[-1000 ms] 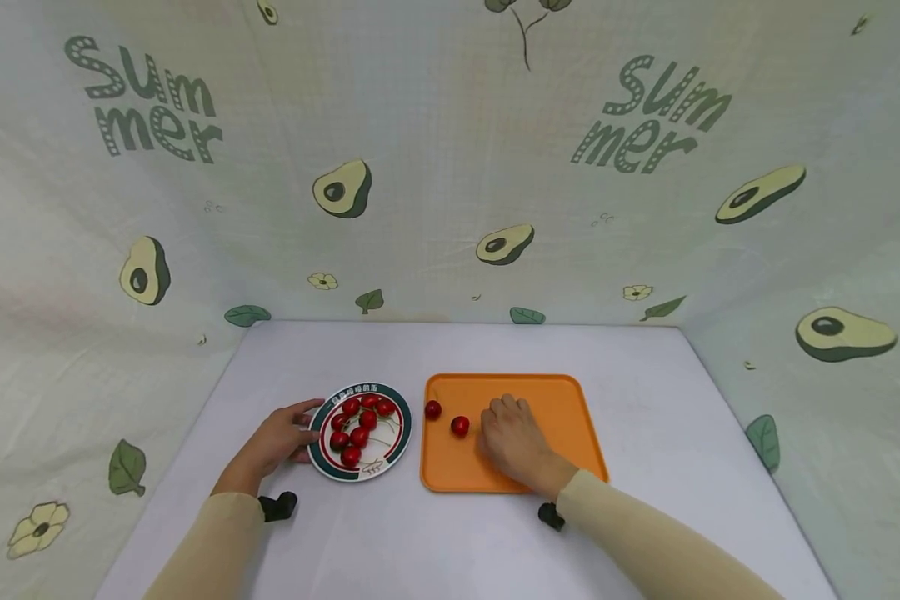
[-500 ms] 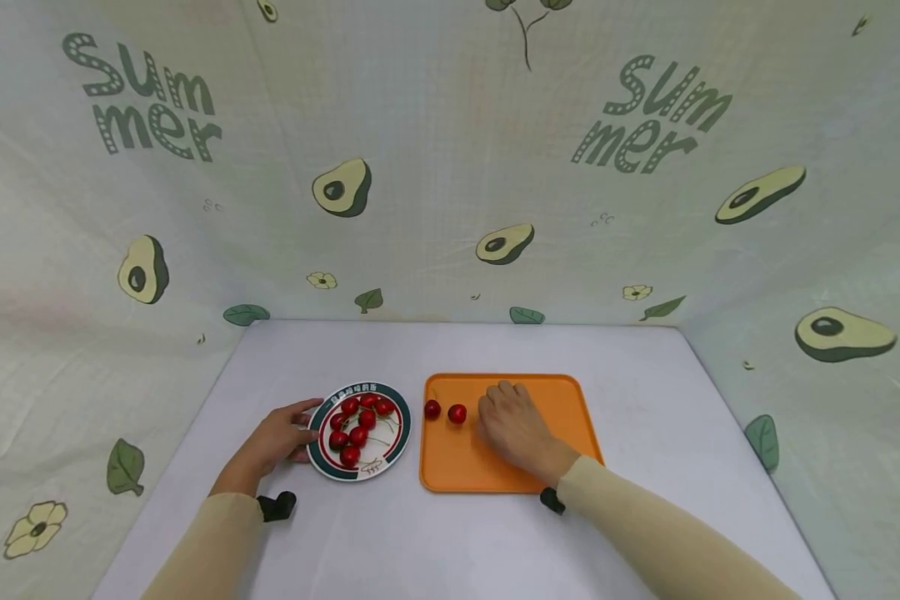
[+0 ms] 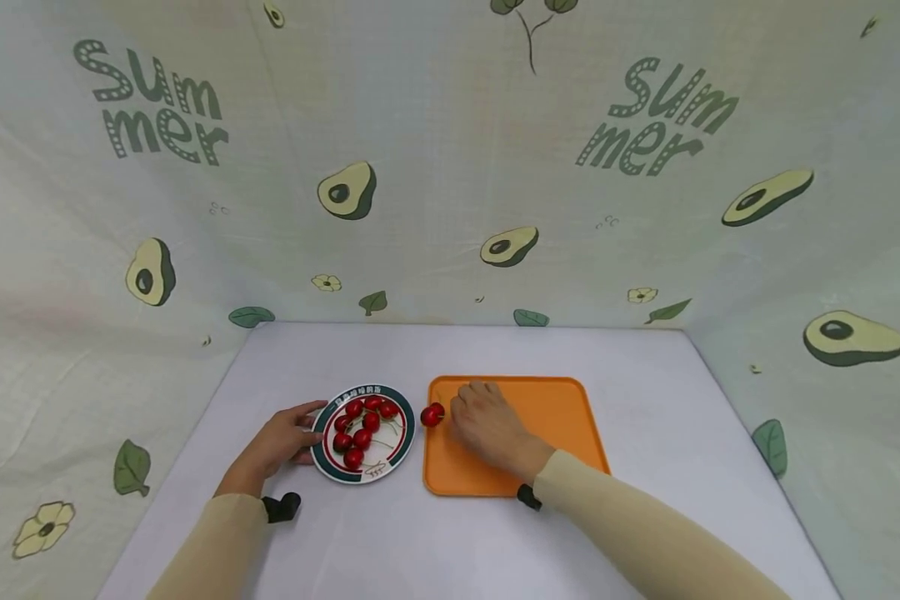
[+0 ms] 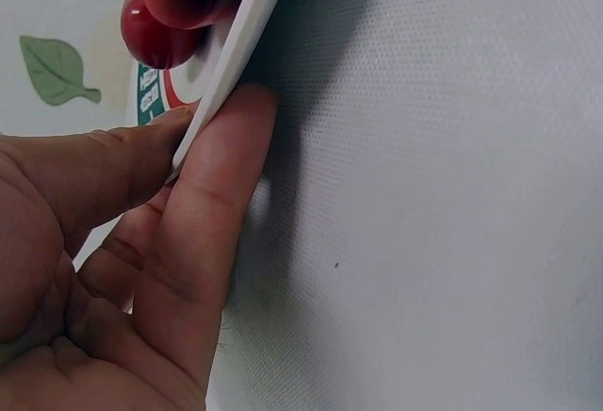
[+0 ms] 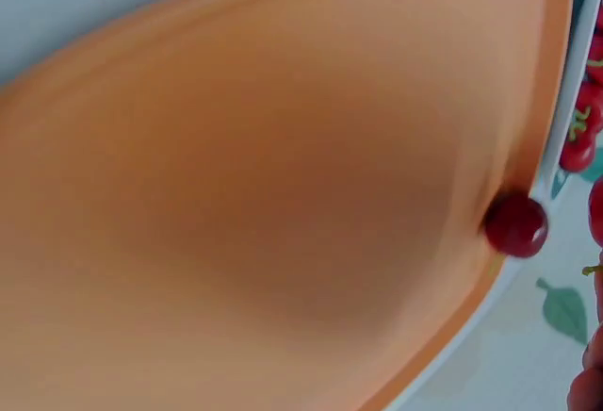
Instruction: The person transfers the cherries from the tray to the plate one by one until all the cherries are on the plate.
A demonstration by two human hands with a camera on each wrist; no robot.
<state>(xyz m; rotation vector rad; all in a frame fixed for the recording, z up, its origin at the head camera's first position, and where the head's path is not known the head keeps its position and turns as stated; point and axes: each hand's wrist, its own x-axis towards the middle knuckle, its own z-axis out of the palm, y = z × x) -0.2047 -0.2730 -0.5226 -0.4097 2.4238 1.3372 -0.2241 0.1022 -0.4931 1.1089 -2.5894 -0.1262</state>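
My left hand (image 3: 276,437) holds the left rim of a round plate (image 3: 319,456); in the left wrist view its thumb lies on top and its fingers beneath the tilted-looking rim. Several red cherries (image 3: 371,422) with stems lie on the plate. Above the orange tray (image 3: 562,417), my right hand (image 3: 489,425) pinches a cherry (image 5: 596,211) by its stem, partly cut off at the right wrist view's edge. Another dark red cherry (image 5: 516,224) lies at the tray's left edge. From the head, these two cherries overlap.
Plate and tray stand side by side on a white table (image 3: 330,533), a narrow gap between them. A cloth (image 3: 420,125) printed with avocados and leaves hangs behind and at the sides. Black wrist cameras (image 3: 282,507) show below both hands.
My right hand has moved left and slightly away from me over the tray, carrying the cherry toward the plate. My left hand stays at the plate's rim.
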